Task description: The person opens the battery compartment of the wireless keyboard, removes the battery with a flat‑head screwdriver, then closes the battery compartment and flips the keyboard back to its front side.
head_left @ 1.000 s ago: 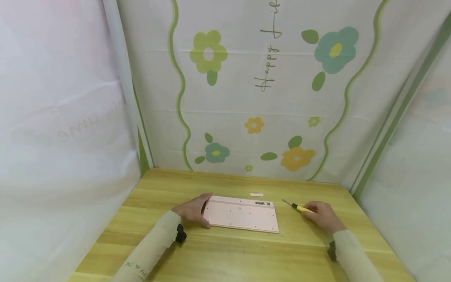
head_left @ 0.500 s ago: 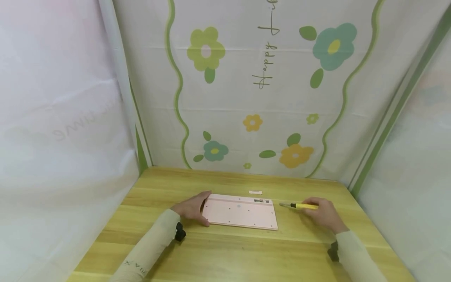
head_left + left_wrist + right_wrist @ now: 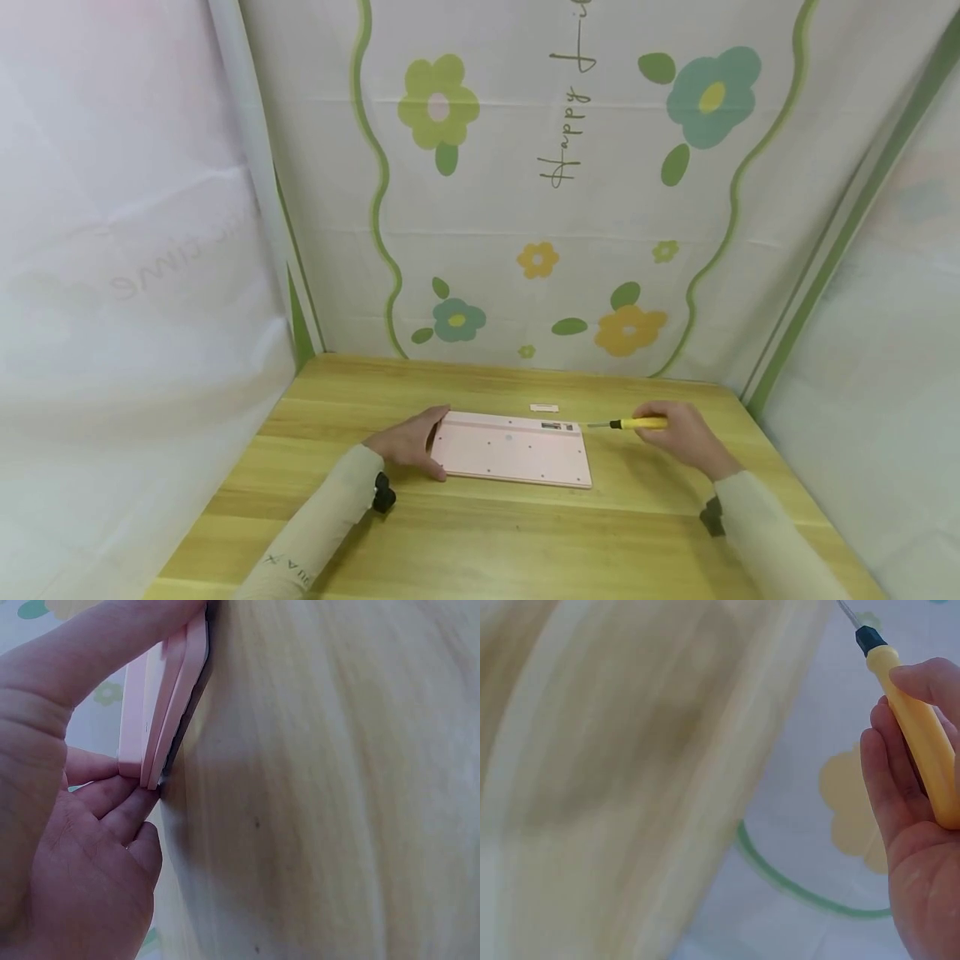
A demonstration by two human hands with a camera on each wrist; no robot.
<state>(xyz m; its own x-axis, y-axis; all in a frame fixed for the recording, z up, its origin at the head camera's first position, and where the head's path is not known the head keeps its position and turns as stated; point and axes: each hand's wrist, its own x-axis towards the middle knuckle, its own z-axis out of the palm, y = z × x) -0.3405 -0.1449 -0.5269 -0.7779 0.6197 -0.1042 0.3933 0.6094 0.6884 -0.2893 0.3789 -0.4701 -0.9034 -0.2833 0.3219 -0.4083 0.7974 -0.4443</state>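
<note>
Wood-grained tabletop (image 3: pixel 517 550) bears a flat pink device (image 3: pixel 498 457), its left end gripped by the left hand (image 3: pixel 411 442). The right hand (image 3: pixel 681 435) holds a yellow screwdriver (image 3: pixel 643 423), tip just beside the far-right corner; behind lies a pale strip (image 3: pixel 544 408), then flowered cloth (image 3: pixel 487 200).

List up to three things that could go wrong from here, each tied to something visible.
1. The screwdriver tip appears close to the panel's far right corner; a slip might scratch it.
2. The left hand grips only the left end, so a push at the right could swivel the panel.
3. The small pale piece lies loose beyond the panel and might get knocked away.
</note>
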